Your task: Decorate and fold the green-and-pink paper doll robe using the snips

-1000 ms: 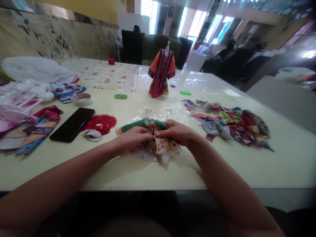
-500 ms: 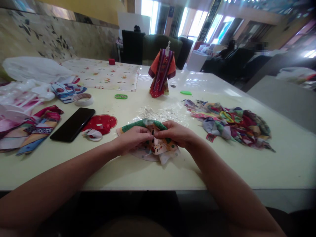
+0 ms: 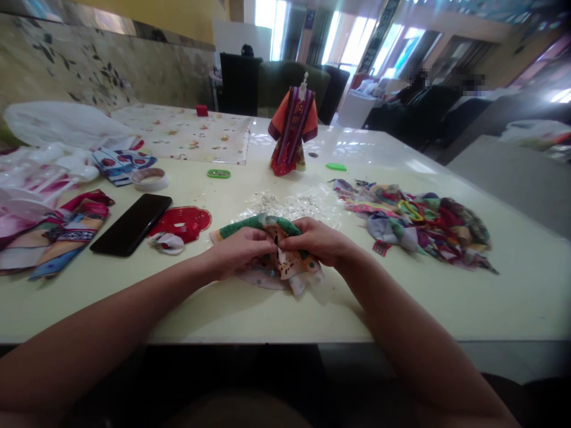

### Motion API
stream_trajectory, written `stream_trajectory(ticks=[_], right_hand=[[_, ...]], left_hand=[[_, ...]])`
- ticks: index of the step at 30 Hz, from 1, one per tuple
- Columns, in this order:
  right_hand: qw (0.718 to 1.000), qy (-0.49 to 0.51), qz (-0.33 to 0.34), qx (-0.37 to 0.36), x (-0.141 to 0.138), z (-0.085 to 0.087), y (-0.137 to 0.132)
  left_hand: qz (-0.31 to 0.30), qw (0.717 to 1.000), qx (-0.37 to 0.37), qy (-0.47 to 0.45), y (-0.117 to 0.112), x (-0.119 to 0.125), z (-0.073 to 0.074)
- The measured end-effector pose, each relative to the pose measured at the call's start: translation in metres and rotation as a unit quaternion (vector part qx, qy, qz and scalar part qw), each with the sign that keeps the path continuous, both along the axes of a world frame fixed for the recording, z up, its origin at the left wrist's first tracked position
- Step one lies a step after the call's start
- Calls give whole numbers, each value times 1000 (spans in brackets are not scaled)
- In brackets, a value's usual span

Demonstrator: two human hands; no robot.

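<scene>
Both hands pinch a small patterned cloth garment (image 3: 289,265), green along its top with a cream, dotted lower part spread toward the table's front edge. My left hand (image 3: 248,246) grips it from the left, thumb and fingers pressed together near the middle. From the right, my right hand (image 3: 317,239) closes on the same cloth, its fingertips almost meeting the left ones. A dark slit or mark shows between them. Just beyond lies a clear plastic sheet (image 3: 285,205) with small glittering bits. Whether a needle or bead is between the fingertips is hidden.
A little dress on a stand (image 3: 293,134) rises at the back. Heaped fabric scraps (image 3: 419,223) lie right. On the left are a phone (image 3: 132,224), a red cloth piece (image 3: 190,223), a tape roll (image 3: 150,179), white plastic parts (image 3: 49,169) and a small green case (image 3: 219,173).
The cloth's lower folds have shifted slightly between the hands. Both hands keep their pinch in nearly the same place.
</scene>
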State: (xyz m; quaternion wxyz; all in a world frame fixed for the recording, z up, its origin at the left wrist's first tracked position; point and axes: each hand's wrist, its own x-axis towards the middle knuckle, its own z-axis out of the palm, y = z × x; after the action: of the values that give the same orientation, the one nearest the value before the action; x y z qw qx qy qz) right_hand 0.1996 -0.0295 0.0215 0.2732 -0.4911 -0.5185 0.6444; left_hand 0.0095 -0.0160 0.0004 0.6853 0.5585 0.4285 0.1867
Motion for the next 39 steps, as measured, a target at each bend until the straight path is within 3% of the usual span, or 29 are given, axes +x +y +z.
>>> stream_trajectory(ticks=[12, 19, 28, 39], right_hand=[[1000, 5, -9, -19, 2, -3, 2], [1000, 2, -3, -7, 2, -4, 1], [1000, 4, -4, -13, 2, -3, 2], [1000, 3, -7, -8, 1, -2, 1]], left_hand=[[6, 999, -33, -22, -2, 1, 6], [-1, 1000, -10, -3, -1, 1, 4], [5, 1000, -24, -9, -3, 3, 13], [-1, 999, -36, -24, -2, 1, 11]])
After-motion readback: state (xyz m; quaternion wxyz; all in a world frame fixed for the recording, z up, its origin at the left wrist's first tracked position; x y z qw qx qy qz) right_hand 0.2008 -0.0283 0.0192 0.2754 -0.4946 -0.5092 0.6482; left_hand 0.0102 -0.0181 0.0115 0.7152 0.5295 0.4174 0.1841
